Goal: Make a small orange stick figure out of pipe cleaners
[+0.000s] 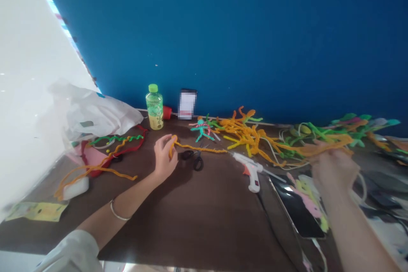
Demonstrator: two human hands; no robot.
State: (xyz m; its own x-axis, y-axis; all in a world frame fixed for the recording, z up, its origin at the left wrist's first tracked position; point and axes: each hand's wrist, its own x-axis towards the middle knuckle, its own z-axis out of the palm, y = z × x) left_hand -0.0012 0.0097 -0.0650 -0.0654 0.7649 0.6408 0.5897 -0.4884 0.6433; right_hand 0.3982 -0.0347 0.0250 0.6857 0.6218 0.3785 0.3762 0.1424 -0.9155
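My left hand [165, 157] is closed on an orange pipe cleaner [204, 149], with its bent end at my fingertips. The rest of the strand stretches right across the table to the tip of a white glue gun [248, 168]. Black scissors [196, 160] lie just right of that hand, partly under the strand. At the right, my right hand [334, 163] is slightly blurred and closed at a bunch of orange pipe cleaners [328, 145]; its fingertips are partly hidden. A heap of orange and yellow pipe cleaners [251, 134] lies between my hands, behind the glue gun.
A drink bottle [154, 110] and a small teal figure [202, 129] stand near the blue wall. A phone [298, 208] with a cable lies front right. On the left are a white plastic bag [98, 112], loose pipe cleaners [105, 163] and a yellow paper [40, 211].
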